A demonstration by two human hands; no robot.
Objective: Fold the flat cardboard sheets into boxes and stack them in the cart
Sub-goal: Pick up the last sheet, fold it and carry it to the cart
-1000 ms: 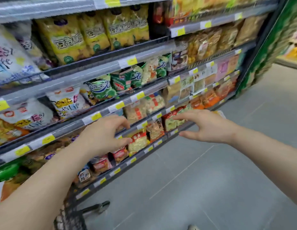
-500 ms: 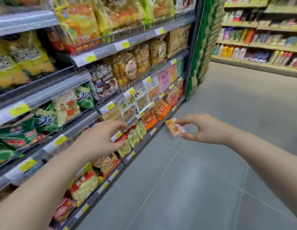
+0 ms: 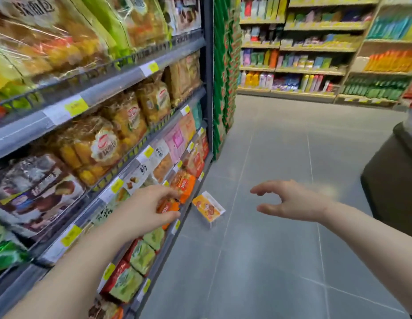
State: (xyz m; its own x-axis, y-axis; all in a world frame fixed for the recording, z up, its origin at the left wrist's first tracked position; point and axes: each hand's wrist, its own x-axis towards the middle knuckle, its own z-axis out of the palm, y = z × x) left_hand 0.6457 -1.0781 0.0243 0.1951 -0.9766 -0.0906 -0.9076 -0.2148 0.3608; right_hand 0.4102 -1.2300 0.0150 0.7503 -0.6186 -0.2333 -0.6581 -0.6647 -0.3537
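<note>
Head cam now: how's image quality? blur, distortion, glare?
Head view: strong motion blur on the near snack bags at upper left; wide-angle bowing bends the shelf rails. Glare streaks show on the clear bread wrappers. The left hand and right hand are soft-edged; the small yellow card is fairly sharp. Lighting is even, with faint floor shadows.
</note>
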